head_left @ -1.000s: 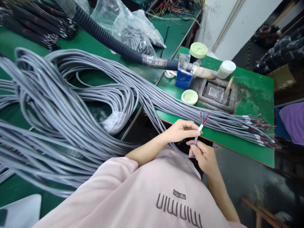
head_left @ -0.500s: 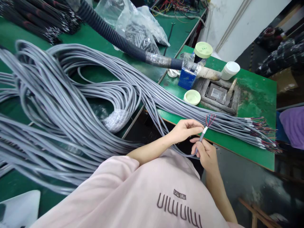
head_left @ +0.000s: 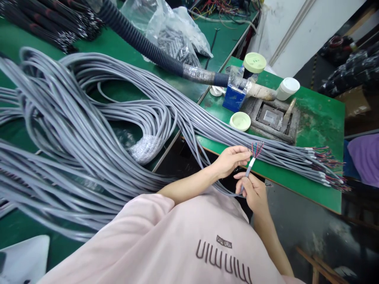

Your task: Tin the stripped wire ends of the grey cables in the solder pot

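Note:
My right hand (head_left: 253, 189) is closed around a grey cable (head_left: 248, 170) just below its white collar. Thin coloured wires (head_left: 257, 149) fan out from the cable's upper end. Close to the left of these wires is my left hand (head_left: 235, 159), its thumb and fingers pressed together at the wires' edge; whether a wire is between the fingertips is too small to tell. Behind both hands a thick bundle of grey cables (head_left: 213, 124) runs across the green table (head_left: 322, 106), ending in white collars and coloured wires at the right.
A soldering pot (head_left: 271, 117) is set in the right table, with a grey duct (head_left: 148, 47) reaching over it. Around it stand a blue box (head_left: 233, 98), a white tub (head_left: 288, 87) and a pale green lid (head_left: 240, 121). Large cable coils (head_left: 74, 130) cover the left side.
The held cable end has moved slightly left with my right hand. My left hand has shifted from the white collar up to the coloured wires.

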`<state>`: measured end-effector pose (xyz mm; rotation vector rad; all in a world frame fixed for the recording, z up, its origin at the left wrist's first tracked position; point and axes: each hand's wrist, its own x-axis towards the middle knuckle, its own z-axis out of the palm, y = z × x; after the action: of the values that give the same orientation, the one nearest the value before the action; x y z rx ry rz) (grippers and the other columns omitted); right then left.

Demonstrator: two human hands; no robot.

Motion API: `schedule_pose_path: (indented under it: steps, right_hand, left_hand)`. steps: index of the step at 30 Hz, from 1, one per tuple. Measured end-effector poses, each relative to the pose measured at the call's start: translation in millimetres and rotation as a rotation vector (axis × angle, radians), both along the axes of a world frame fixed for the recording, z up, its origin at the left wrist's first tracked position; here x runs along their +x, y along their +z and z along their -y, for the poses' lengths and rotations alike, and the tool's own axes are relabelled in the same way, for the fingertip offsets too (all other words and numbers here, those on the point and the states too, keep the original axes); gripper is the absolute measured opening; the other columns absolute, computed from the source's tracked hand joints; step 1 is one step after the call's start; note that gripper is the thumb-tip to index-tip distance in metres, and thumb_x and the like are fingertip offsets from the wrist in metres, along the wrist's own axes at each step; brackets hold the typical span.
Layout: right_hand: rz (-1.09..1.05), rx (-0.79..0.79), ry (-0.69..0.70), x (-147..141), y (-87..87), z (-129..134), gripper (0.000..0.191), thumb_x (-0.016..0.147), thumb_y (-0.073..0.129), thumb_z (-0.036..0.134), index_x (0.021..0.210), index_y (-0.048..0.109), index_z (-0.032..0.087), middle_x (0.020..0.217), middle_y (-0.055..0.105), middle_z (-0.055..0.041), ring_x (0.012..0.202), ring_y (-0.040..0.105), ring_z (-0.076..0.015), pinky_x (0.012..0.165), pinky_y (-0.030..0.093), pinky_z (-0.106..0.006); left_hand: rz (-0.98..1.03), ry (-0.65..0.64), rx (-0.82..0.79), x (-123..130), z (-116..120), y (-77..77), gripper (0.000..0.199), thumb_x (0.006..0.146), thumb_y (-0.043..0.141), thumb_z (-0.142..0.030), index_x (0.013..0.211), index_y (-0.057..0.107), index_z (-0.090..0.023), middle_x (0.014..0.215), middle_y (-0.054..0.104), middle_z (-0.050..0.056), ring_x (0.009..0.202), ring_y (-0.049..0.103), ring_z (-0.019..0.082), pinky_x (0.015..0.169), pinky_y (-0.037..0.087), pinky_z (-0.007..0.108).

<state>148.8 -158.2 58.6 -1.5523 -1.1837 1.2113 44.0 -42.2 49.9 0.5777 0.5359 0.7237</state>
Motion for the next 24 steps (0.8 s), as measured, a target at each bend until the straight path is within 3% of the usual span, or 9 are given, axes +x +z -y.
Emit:
schedule_pose_path:
  steps: [3, 6, 8, 11, 14, 20, 24]
  right_hand:
    - [0.004, 0.004, -0.020, 0, -0.3, -1, 0.033, 0.098, 0.045, 0.043, 0.098, 0.065, 0.017, 0.055, 0.058, 0.0029, 0.045, 0.043, -0.0091, 0.046, 0.034, -0.023]
    - [0.065, 0.014, -0.016, 0, 0.8, -3, 0.032, 0.098, 0.044, 0.041, 0.097, 0.065, 0.017, 0.055, 0.057, 0.0036, 0.046, 0.043, -0.0089, 0.048, 0.035, -0.022]
    - [0.132, 0.033, -0.007, -1, 1.7, -4, 0.031, 0.099, 0.044, 0.040, 0.096, 0.065, 0.018, 0.056, 0.057, 0.0040, 0.048, 0.046, -0.0090, 0.052, 0.038, -0.022]
    - [0.226, 0.054, 0.010, -1, 2.7, -5, 0.030, 0.099, 0.043, 0.038, 0.098, 0.065, 0.018, 0.056, 0.055, 0.0046, 0.052, 0.050, -0.0098, 0.058, 0.041, -0.022]
    - [0.307, 0.067, 0.031, 0, 3.0, -5, 0.029, 0.099, 0.041, 0.037, 0.098, 0.064, 0.019, 0.057, 0.055, 0.0044, 0.054, 0.053, -0.0107, 0.060, 0.042, -0.023]
    - [0.451, 0.074, 0.066, -2, 0.2, -6, 0.031, 0.099, 0.039, 0.038, 0.090, 0.062, 0.019, 0.056, 0.055, 0.0037, 0.053, 0.054, -0.0112, 0.060, 0.042, -0.023]
    - [0.521, 0.080, 0.087, -5, -2.3, -8, 0.033, 0.099, 0.038, 0.040, 0.090, 0.062, 0.019, 0.058, 0.056, 0.0021, 0.053, 0.055, -0.0121, 0.059, 0.041, -0.024]
  left_hand:
    - [-0.057, 0.157, 0.101, 3, 13, -3.6, 0.029, 0.071, 0.079, -0.037, 0.078, 0.062, -0.014, 0.068, 0.058, -0.003, 0.061, 0.053, 0.006, 0.063, 0.044, 0.020]
    - [-0.217, 0.354, 0.474, 0, 16, 0.3, 0.020, 0.077, 0.075, -0.033, 0.082, 0.067, -0.016, 0.074, 0.062, 0.000, 0.068, 0.055, 0.009, 0.066, 0.045, 0.022]
    - [-0.287, 0.391, 0.676, -4, 11, 5.5, 0.017, 0.079, 0.073, -0.032, 0.082, 0.069, -0.016, 0.077, 0.063, 0.002, 0.071, 0.055, 0.010, 0.068, 0.046, 0.023]
    - [-0.330, 0.352, 0.797, -8, -1, 12.7, 0.017, 0.080, 0.071, -0.032, 0.083, 0.072, -0.015, 0.078, 0.065, 0.003, 0.069, 0.055, 0.010, 0.068, 0.047, 0.024]
    - [-0.354, 0.284, 0.755, -10, -9, 16.1, 0.019, 0.079, 0.073, -0.032, 0.085, 0.075, -0.015, 0.078, 0.065, 0.004, 0.068, 0.055, 0.010, 0.066, 0.046, 0.023]
    - [-0.290, 0.052, 0.405, -14, -18, 17.6, 0.034, 0.070, 0.079, -0.040, 0.087, 0.073, -0.011, 0.080, 0.070, 0.004, 0.071, 0.061, 0.012, 0.068, 0.049, 0.025]
    - [-0.353, -0.012, 0.427, -17, -25, 23.5, 0.040, 0.061, 0.084, -0.042, 0.080, 0.071, -0.010, 0.068, 0.065, 0.000, 0.059, 0.053, 0.007, 0.057, 0.043, 0.020]
